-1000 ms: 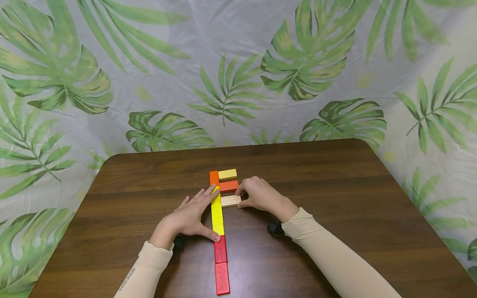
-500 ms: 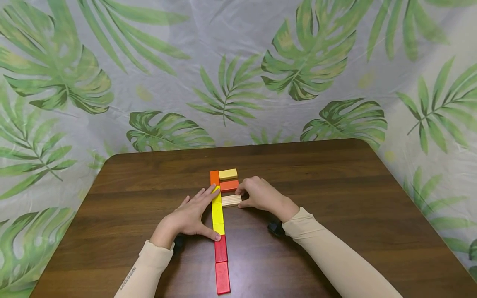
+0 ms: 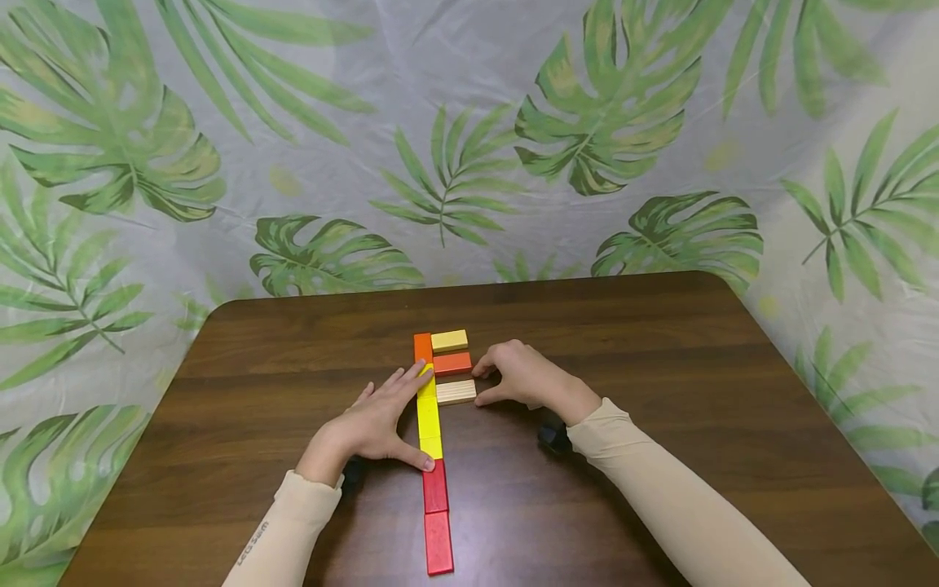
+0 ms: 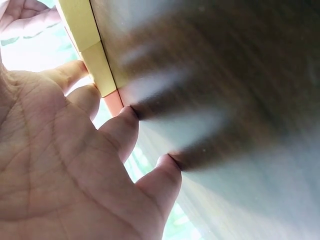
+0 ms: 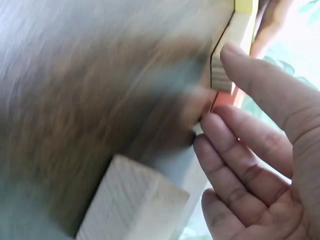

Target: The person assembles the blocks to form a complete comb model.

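Note:
A straight column of flat blocks runs along the table: an orange block (image 3: 423, 346) at the far end, several yellow blocks (image 3: 429, 417), then two red blocks (image 3: 438, 545) at the near end. My left hand (image 3: 367, 428) rests spread along its left side, index fingertip at the yellow part and thumb where yellow meets red. Three short blocks jut rightward from the column: pale yellow (image 3: 449, 340), orange-red (image 3: 452, 364) and bare wood (image 3: 456, 393). Just right of the bare wood block, my right hand (image 3: 531, 379) holds nothing, its thumb and fingers apart.
The dark wooden table (image 3: 660, 350) reaches back to a leaf-patterned cloth (image 3: 469, 163). A pale wooden block (image 5: 135, 200) stands low in the right wrist view. A small black device (image 3: 553, 432) sits under the right wrist.
My right hand has let go of the bare wood block and drawn slightly to the right. The left hand and the blocks stay in place.

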Available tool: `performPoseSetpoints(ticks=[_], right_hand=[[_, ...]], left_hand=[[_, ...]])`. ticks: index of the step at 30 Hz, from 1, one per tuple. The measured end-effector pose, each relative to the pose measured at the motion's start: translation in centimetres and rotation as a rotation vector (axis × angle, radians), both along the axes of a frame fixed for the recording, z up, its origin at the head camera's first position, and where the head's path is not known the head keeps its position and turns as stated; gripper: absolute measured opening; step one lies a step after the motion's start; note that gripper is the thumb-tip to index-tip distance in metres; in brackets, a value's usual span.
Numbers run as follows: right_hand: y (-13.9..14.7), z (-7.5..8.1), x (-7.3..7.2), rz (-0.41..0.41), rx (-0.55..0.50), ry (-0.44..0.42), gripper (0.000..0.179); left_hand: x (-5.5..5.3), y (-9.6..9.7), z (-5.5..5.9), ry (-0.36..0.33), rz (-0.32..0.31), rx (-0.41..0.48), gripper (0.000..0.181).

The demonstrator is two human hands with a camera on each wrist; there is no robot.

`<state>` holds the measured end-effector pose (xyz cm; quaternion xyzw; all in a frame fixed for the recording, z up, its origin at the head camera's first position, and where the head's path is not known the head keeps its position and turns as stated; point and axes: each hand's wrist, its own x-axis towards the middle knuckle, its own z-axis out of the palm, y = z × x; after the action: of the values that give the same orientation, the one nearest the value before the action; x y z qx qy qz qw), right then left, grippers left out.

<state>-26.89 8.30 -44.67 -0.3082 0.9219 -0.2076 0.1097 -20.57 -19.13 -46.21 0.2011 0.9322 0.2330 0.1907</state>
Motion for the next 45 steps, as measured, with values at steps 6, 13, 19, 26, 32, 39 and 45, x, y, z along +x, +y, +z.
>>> performPoseSetpoints(ticks=[6,13,19,26,32,39,45], right_hand=[[1.2,0.3,-0.7,0.042,-0.008,-0.061,0.039],[2.9,0.3,-1.5,0.061,-0.031,-0.115,0.030],[4.2,0.2,-1.7,0.044,-0.053,-0.126,0.028],[5.5,0.0,-1.8,0.031,-0.049,-0.116,0.026],[6.7,0.0,-1.8,0.020,-0.060,-0.113,0.027],[8.3,-0.1,-1.4,-0.012,-0.070,-0.133,0.031],[9.8,-0.3,-0.9,-0.041,-0.068,-0.139,0.036]], left_hand=[[-0.1,0.0,0.0,0.003,-0.002,-0.006,0.135],[-0.1,0.0,-0.1,0.008,-0.003,-0.007,0.136],[0.0,0.1,-0.1,0.010,-0.010,-0.013,0.137],[0.0,0.1,0.0,0.001,-0.008,-0.011,0.136],[0.0,0.1,0.2,-0.005,-0.004,-0.011,0.135],[0.0,0.1,0.3,-0.009,-0.004,-0.013,0.135],[-0.1,0.2,0.2,-0.015,-0.005,-0.010,0.134]])
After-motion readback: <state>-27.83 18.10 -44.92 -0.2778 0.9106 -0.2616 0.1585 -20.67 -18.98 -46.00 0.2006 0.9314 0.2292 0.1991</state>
